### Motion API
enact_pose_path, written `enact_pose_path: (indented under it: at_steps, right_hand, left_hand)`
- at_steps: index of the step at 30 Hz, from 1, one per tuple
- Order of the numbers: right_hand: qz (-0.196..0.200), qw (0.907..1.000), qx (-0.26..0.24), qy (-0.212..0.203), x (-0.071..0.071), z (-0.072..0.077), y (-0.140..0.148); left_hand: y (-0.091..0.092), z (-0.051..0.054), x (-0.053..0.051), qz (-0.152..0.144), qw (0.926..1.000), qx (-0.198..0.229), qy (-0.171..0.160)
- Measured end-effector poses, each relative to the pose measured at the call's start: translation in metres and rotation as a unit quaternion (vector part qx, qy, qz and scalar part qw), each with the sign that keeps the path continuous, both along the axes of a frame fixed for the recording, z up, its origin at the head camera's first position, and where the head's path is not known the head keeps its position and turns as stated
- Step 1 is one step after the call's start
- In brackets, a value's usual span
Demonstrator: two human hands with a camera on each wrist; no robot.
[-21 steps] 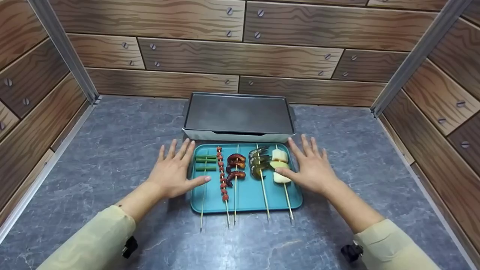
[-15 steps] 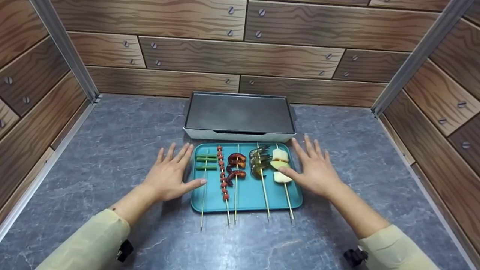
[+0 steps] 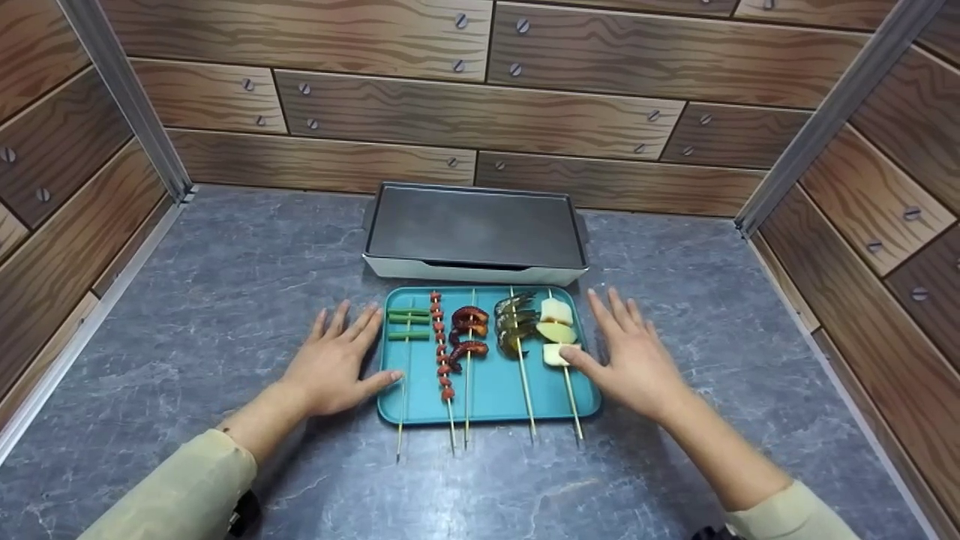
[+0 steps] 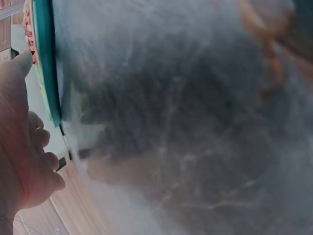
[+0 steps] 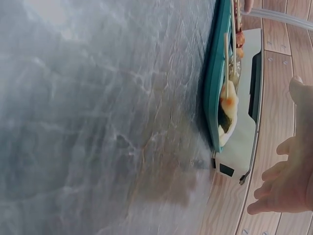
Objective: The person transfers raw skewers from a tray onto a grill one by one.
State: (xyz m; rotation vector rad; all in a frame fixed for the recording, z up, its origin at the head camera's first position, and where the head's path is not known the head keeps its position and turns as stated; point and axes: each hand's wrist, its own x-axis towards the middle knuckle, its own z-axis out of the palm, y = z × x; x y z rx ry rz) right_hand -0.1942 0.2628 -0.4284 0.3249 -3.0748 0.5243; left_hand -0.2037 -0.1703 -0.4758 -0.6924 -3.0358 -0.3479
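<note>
A teal tray (image 3: 491, 397) lies on the counter with several skewers across it. From left to right they carry green stalk pieces (image 3: 409, 336), small red pieces (image 3: 441, 352), curled reddish-brown tentacle pieces (image 3: 469, 349), shrimp (image 3: 515, 322), and white and pale-green chunks (image 3: 556, 332). My left hand (image 3: 330, 371) spreads its fingers beside the tray's left edge, thumb pointing over the tray near the green skewer's stick. On the other side my right hand (image 3: 634, 364) is also spread, its thumb over the lowest white chunk; contact cannot be told. Both palms face down and hold nothing.
Behind the tray stands a rectangular electric griddle (image 3: 476, 229) with a dark flat plate and a pale body. A grey marbled counter (image 3: 247, 270) carries everything. Wood-patterned panels (image 3: 337, 112) enclose the back and both sides. Stick ends overhang the tray's near edge.
Both hands have drawn slightly apart and back toward me, the left thumb moving left and the right fingertips coming nearer. The tray, skewers and griddle stay in place; the head view shifts a little.
</note>
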Motion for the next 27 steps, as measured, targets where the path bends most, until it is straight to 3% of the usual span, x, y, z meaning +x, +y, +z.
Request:
enact_pose_path:
  at_steps: [8,16,20,23,27]
  right_hand:
    - [-0.014,0.9992,-0.034,0.015,0.013,-0.001,-0.005]
    - [-0.046,0.9898,-0.125,0.052,0.026,0.001,-0.01]
    - [-0.07,0.9794,-0.186,0.037,0.03,0.0,-0.014]
    - [-0.095,0.9698,-0.225,0.003,0.033,-0.001,-0.016]
    - [-0.13,0.9469,-0.286,-0.067,0.037,0.0,-0.016]
  left_hand:
    - [-0.001,-0.008,0.001,-0.003,0.9999,-0.01,0.006]
    - [0.0,-0.009,0.002,0.004,0.9999,0.007,-0.011]
    - [-0.001,-0.009,0.003,0.006,0.9998,0.01,-0.019]
    - [0.0,-0.008,0.003,0.006,0.9997,0.008,-0.02]
    - [0.001,-0.007,0.001,0.004,0.9998,0.005,-0.019]
